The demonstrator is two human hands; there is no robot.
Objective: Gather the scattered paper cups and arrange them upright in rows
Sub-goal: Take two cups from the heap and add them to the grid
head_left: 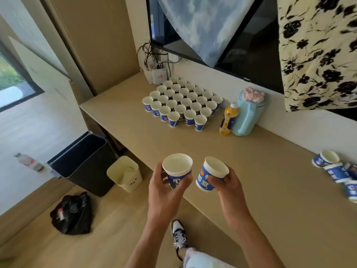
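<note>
Above near edge of beige counter (260, 171) | left hand (166, 183), right hand (227, 182): fingers curled round one blue-and-white paper cup (177, 167) each | carry step, likely | next: set both upright beside far rows (181, 105) (tipped cups (336, 170) wait right).

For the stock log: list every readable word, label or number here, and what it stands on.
"如意", as best it reads: white on blue, right cup, in the right hand.
Left cup, in the left hand: characters partly covered by fingers, unreadable.
Rowed cups and lying cups: print too small.
Orange bottle, white box: labels blurred.
</note>
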